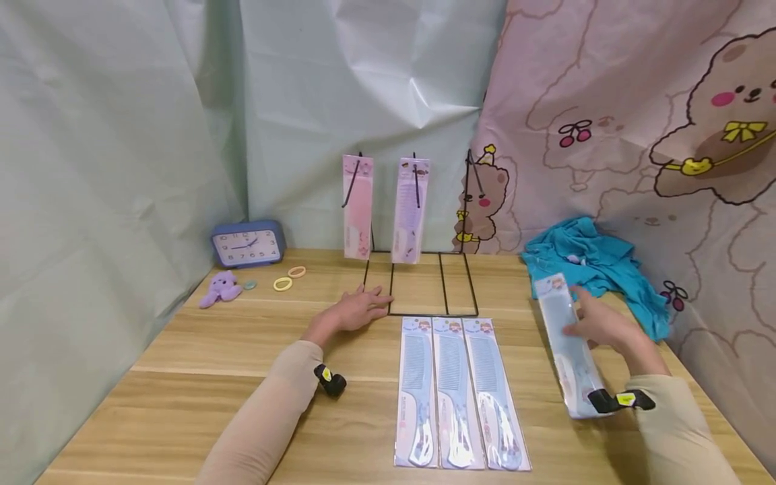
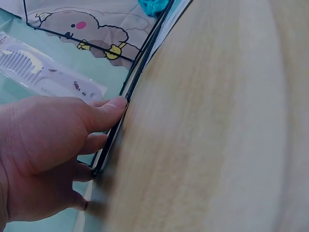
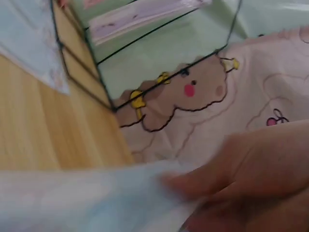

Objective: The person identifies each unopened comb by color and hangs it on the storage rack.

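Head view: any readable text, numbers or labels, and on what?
Blue rectangular alarm clock: dial numerals, only "10" and "2" roughly legible, others too small.
Three blue combs in clear printed sleeves: print along the cards too small to read.
Pink and lilac comb packs hanging on the black wire rack: print blurred, unreadable.

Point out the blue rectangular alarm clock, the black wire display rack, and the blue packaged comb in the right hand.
blue rectangular alarm clock (image 1: 248,244), head view, on its white dial.
black wire display rack (image 1: 444,285), head view, on a base rod.
blue packaged comb (image 1: 568,350), head view, on the wrapper's middle.
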Tool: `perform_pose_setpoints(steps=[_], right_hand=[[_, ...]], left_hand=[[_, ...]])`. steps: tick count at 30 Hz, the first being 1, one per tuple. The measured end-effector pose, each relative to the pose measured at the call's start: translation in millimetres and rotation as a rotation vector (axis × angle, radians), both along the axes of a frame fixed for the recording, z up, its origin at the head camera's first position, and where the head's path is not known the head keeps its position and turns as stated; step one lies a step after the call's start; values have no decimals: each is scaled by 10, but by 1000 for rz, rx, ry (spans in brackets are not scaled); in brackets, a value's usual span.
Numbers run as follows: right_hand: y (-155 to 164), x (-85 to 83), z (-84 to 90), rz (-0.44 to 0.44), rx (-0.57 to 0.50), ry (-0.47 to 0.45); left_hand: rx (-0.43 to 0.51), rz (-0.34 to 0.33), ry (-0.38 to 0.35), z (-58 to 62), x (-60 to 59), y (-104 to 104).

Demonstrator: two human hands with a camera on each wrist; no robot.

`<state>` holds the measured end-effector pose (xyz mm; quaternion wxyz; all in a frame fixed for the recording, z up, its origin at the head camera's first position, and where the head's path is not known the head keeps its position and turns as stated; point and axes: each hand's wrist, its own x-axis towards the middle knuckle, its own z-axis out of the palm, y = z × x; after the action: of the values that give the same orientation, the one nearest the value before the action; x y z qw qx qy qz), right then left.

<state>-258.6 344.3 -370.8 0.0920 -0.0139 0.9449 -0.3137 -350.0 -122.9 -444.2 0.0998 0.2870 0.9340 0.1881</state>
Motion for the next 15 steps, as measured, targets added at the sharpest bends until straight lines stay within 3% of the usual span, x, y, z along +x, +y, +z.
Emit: perform_pose_setpoints(steps=[5, 7, 10, 12, 15], right_hand=[[-144, 25, 134, -150, -178, 699], [-290, 51, 195, -140, -293, 855], [-528, 87, 290, 19, -446, 925], [-667, 117, 341, 201, -546, 871], [-820, 184, 371, 447, -605, 709]], left_hand=[[7, -9, -2, 15, -16, -3], [6, -8, 4, 21, -26, -8], [2, 1, 12, 14, -31, -20], [-4, 4, 12, 5, -28, -24], [-1, -7, 4, 1, -13, -21]])
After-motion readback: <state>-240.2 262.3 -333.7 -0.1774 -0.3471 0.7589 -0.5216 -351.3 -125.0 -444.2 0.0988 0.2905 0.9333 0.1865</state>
